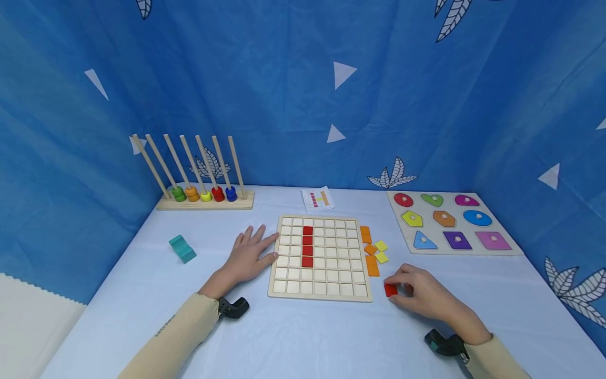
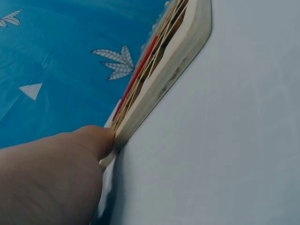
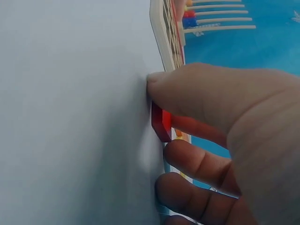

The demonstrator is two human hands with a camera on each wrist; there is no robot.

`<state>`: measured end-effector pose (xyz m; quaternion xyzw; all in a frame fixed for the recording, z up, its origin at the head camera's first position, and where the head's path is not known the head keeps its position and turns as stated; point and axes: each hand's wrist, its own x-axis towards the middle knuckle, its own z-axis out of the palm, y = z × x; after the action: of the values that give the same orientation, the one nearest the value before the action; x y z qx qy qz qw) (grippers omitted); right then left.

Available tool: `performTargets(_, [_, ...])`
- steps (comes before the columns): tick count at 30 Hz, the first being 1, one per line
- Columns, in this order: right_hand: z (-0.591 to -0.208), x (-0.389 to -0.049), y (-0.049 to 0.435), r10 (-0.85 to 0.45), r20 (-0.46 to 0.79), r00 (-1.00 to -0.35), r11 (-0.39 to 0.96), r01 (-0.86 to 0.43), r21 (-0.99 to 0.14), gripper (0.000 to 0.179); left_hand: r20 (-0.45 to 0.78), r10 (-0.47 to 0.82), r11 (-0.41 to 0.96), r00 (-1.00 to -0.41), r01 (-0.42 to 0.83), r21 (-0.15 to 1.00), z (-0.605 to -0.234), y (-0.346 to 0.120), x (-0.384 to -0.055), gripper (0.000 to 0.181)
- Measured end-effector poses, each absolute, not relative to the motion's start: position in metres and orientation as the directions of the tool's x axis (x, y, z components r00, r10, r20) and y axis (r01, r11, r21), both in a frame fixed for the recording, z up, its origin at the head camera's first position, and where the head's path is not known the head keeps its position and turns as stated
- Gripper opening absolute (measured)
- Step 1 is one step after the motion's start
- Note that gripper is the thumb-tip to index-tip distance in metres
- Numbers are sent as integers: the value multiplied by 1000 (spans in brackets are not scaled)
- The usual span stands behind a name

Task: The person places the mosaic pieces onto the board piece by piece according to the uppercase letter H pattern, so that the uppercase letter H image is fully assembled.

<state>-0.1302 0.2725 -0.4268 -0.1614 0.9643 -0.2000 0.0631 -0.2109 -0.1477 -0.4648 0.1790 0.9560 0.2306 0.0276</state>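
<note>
A wooden grid board (image 1: 319,275) lies flat on the table, with a column of several red square tiles (image 1: 307,240) in its cells. My left hand (image 1: 248,258) rests at the board's left edge, fingers spread and straight. In the left wrist view the left thumb (image 2: 101,140) touches the side of the board. Right of the board's near corner, my right hand (image 1: 421,292) pinches a single red tile (image 1: 390,290) between thumb and index finger, low over the cloth. The right wrist view shows this tile on edge below the thumb (image 3: 178,89), the other fingers curled loosely.
Beside the board's right edge lie several orange tiles (image 1: 373,268) and yellow tiles (image 1: 381,257). Behind the board is a small pattern card (image 1: 318,199). A peg stand with coloured rings (image 1: 205,204) stands back left, a teal block (image 1: 182,248) nearer. Back right lies a shape puzzle (image 1: 445,201).
</note>
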Motion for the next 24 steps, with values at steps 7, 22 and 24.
performTargets(7, [-429,-131,274,-340,-65,-938,862,-284,-419,33,18,350,831,-937,319,455,-464,-147,-211,59])
performTargets(22, [-428,-131,275,-360,-86,-929,858,-294,-422,33,15,349,835,-937,318,450,-466,-147,-211,60])
performTargets(24, [-428,-131,275,-364,-87,-927,856,-296,-423,33,15,350,835,-937,319,449,-467,-147,-212,60])
